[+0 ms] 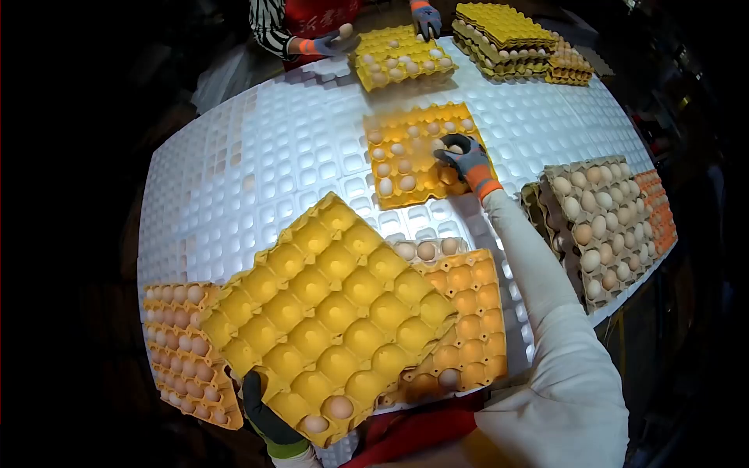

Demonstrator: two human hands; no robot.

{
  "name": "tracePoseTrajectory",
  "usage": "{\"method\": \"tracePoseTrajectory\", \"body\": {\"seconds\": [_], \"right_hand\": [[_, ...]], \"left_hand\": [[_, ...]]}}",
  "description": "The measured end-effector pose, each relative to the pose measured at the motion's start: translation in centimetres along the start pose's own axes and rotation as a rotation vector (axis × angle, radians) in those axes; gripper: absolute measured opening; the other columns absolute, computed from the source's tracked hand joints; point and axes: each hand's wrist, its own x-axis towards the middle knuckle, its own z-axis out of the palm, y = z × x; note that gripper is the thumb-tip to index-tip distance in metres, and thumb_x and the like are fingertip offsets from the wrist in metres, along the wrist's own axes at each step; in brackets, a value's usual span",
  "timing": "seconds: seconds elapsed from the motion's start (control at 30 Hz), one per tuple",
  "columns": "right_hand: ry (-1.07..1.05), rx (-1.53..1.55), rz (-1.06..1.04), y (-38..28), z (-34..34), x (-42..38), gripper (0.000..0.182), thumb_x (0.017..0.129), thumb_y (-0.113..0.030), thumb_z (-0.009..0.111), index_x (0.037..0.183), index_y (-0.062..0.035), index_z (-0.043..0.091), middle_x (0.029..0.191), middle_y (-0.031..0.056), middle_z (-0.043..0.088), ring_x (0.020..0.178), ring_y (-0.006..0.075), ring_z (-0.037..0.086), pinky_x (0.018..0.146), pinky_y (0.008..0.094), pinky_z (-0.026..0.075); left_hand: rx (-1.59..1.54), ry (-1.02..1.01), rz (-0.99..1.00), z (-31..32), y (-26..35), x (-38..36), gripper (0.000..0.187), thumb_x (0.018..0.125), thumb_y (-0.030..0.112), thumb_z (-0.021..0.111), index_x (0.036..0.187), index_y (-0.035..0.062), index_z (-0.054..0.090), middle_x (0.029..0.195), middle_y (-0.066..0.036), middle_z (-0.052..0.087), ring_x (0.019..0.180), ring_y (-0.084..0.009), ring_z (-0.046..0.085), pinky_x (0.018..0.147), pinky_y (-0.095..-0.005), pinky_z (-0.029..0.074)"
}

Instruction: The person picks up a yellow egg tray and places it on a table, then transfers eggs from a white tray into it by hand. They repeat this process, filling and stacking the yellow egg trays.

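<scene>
My left hand [269, 421], in a dark glove with a green cuff, is closed on the lower left edge of a yellow egg tray [331, 292]. That tray is tilted, and two eggs [328, 417] sit in its bottom corner. My right hand [470, 161], in a grey glove with an orange cuff, reaches over an orange-yellow egg tray [433, 186] in the middle of the table. Its fingers curl around a pale egg [456, 149], partly hidden. Several eggs [404, 166] rest in that tray's cups, and blur covers some beside my fingertips.
Beneath the tilted tray lies an orange tray [472, 312] on the dimpled white table surface [257, 164]. Filled trays stand at left [183, 351] and right [605, 226]. Across the table, a co-worker's gloved hands [425, 19] work over a yellow tray [402, 58], beside stacked trays [503, 39].
</scene>
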Motion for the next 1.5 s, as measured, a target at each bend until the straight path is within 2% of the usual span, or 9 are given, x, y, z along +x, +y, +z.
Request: {"method": "tracePoseTrajectory", "body": {"seconds": [0.07,0.3,0.57,0.73,0.9,1.1,1.23,1.37,1.5], "right_hand": [[0.000,-0.406,-0.068,2.7,2.4,1.7,0.039,0.083,-0.038,0.075,0.117,-0.0197,0.069,0.121,0.0108,0.064,0.105,0.0336,0.064,0.091,0.0449,0.051],[-0.293,-0.804,-0.191,-2.3,2.8,-3.5,0.046,0.088,-0.036,0.069,0.130,-0.0228,0.057,0.130,0.0121,0.059,0.108,0.0365,0.064,0.090,0.0468,0.052],[-0.020,-0.539,-0.637,3.8,3.5,0.0,0.039,0.084,-0.019,0.071,0.122,-0.0180,0.067,0.122,0.0111,0.063,0.112,0.0332,0.060,0.098,0.0456,0.045],[-0.156,0.196,-0.543,-15.7,2.9,-10.0,0.027,0.093,-0.006,0.066,0.120,-0.0020,0.067,0.120,0.0080,0.064,0.107,0.0183,0.063,0.092,0.0325,0.051],[-0.624,-0.328,-1.154,-23.5,6.5,-19.8,0.037,0.077,-0.024,0.079,0.112,-0.0138,0.067,0.111,0.0071,0.062,0.101,0.0252,0.059,0.088,0.0413,0.048],[-0.653,-0.136,-1.119,-20.9,7.5,-19.4,0.034,0.077,-0.013,0.078,0.108,-0.0111,0.065,0.119,0.0079,0.060,0.103,0.0247,0.061,0.087,0.0398,0.050],[-0.796,0.664,-0.425,-21.3,6.4,-19.4,0.059,0.074,-0.001,0.081,0.127,-0.0033,0.054,0.128,0.0146,0.056,0.109,0.0234,0.064,0.089,0.0337,0.056],[-0.716,-0.330,-0.905,-23.6,8.5,-21.7,0.041,0.082,-0.017,0.077,0.120,-0.0161,0.061,0.117,0.0112,0.055,0.101,0.0284,0.063,0.072,0.0394,0.055],[-0.650,-0.117,-0.891,-21.7,8.0,-20.8,0.037,0.079,-0.019,0.082,0.112,-0.0157,0.066,0.105,0.0085,0.058,0.096,0.0265,0.062,0.070,0.0370,0.052]], "left_hand": [[-0.005,-0.002,0.005,-0.9,0.0,0.0,0.055,0.104,0.038,0.044,0.148,0.0055,0.041,0.144,-0.013,0.051,0.129,-0.0301,0.052,0.108,-0.0471,0.045],[-0.040,-0.009,-0.028,-2.6,0.3,1.0,0.059,0.104,0.044,0.041,0.150,0.0066,0.038,0.145,-0.014,0.049,0.131,-0.0317,0.049,0.108,-0.0488,0.044],[-0.121,0.019,-0.022,-0.3,-0.4,4.1,0.057,0.104,0.037,0.047,0.150,0.0040,0.040,0.146,-0.016,0.051,0.131,-0.0334,0.051,0.112,-0.0472,0.042],[-0.312,-0.222,0.022,0.4,-1.4,9.5,0.052,0.106,0.035,0.044,0.148,0.0046,0.042,0.144,-0.014,0.052,0.129,-0.0303,0.053,0.111,-0.0460,0.043],[-0.157,-0.208,0.144,1.5,-1.7,12.2,0.050,0.105,0.031,0.042,0.146,0.0029,0.042,0.142,-0.015,0.054,0.128,-0.0309,0.055,0.110,-0.0463,0.045],[0.052,-0.091,0.275,2.4,-1.9,12.8,0.042,0.109,0.028,0.036,0.137,-0.0013,0.048,0.128,-0.014,0.059,0.116,-0.0239,0.061,0.098,-0.0379,0.051],[0.129,-0.163,0.395,3.2,-0.7,12.9,0.045,0.109,0.030,0.037,0.139,-0.0016,0.047,0.130,-0.014,0.059,0.118,-0.0242,0.060,0.100,-0.0383,0.051],[0.172,-0.090,0.407,4.2,-2.4,13.5,0.046,0.108,0.033,0.039,0.137,-0.0014,0.048,0.132,-0.013,0.060,0.119,-0.0241,0.060,0.102,-0.0395,0.049],[0.165,-0.043,0.393,3.0,-2.7,13.8,0.051,0.108,0.037,0.036,0.141,-0.0008,0.046,0.136,-0.014,0.056,0.124,-0.0257,0.057,0.107,-0.0419,0.047]]}}
